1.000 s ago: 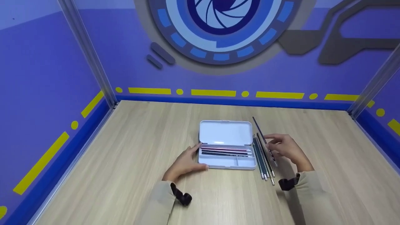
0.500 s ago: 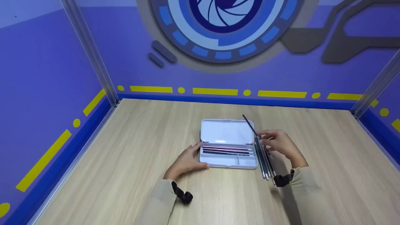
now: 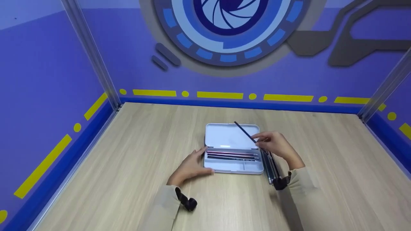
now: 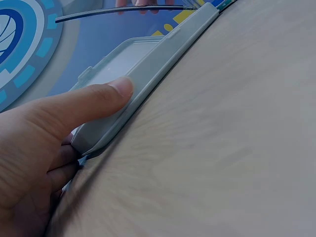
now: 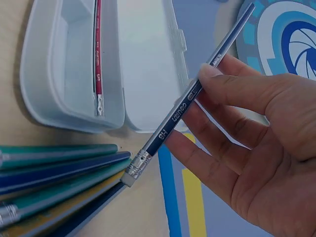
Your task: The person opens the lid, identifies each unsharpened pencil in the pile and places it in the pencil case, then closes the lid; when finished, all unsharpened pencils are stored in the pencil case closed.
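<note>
A white pencil case (image 3: 224,165) lies with its lid open on the table. Several pencils (image 3: 232,155), one of them red, lie in its long rear compartment. My left hand (image 3: 189,166) holds the case by its left end, thumb on the front wall and fingers around the end. Between thumb and fingertips, my right hand (image 3: 276,144) pinches a dark blue pencil (image 5: 182,108) marked HB. That pencil slants over the lid's right side, its eraser end lower and towards the loose pencils. Green, blue and yellow pencils (image 5: 64,170) lie in a bunch right of the case.
The case's front section has two compartments parted by a divider (image 3: 244,165). The wooden table (image 3: 154,138) ends at blue printed walls (image 3: 192,80) behind and at the sides. Black wrist straps (image 3: 188,200) sit over both beige sleeves.
My right hand has moved left with the pencil, from beside the loose pencils to over the case's right edge. The left hand stays on the case.
</note>
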